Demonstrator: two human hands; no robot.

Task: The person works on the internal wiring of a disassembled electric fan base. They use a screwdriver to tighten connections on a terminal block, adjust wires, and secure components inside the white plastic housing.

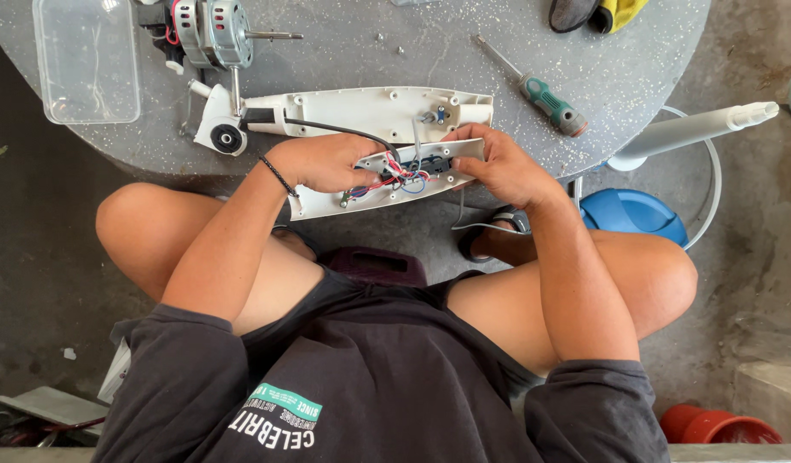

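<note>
We see the left hand (323,163) clamped on the left part of a white plastic housing half with coloured wires inside (387,180), and the right hand (498,167) gripping its right end, thumb near the black switch block (425,165). The housing half sits at the table edge, partly overhanging the lap, just in front of the matching white plastic shell (370,111) lying on the grey speckled round table (618,77). Risk as we judge it: the thin red and blue wires (400,177) could snag or pull loose if the fingers press or twist there, and the piece could tip off the edge if either grip eases. A black cable (344,130) runs from the shell to the held part and limits how far it can move. Around: a green-handled screwdriver (541,94) to the right, a bare electric motor (211,34) and a clear plastic box (87,60) at the left, loose small screws (380,37) nearby, a blue round base with a white tube (636,214) beside the right knee.
</note>
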